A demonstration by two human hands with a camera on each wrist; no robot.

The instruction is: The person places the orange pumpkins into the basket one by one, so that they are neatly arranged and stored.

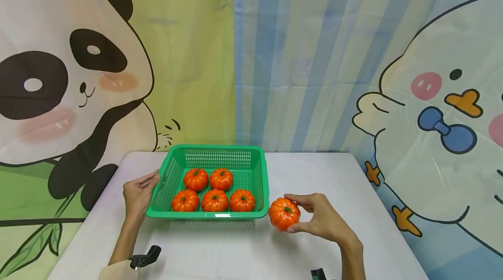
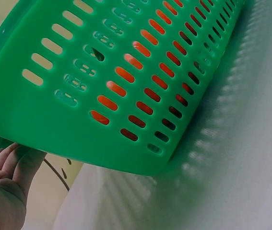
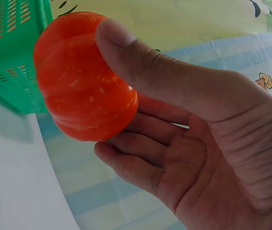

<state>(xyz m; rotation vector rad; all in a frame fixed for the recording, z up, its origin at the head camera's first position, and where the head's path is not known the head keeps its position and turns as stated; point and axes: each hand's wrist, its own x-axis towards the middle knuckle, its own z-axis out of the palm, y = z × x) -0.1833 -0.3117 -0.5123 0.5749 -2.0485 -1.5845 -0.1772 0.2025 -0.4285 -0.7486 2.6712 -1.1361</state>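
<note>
A green plastic basket [image 1: 208, 215] with slotted walls stands on the white table. Several small orange pumpkins [image 1: 214, 201] with green stems lie inside it in two rows. My left hand [image 1: 138, 192] grips the basket's left rim; in the left wrist view its fingers [image 2: 23, 165] curl at the rim's underside. Just outside the basket's right front corner, my right hand [image 1: 324, 216] holds another orange pumpkin [image 1: 284, 214] between thumb and fingers. The right wrist view shows the thumb across this pumpkin [image 3: 80, 81], the basket wall close beside it.
The white table [image 1: 314, 175] extends to both sides of the basket and in front of it. Behind it hangs a cloth backdrop [image 1: 196, 74] with a panda and a white bird. A black wrist strap [image 1: 145, 257] is on the left forearm.
</note>
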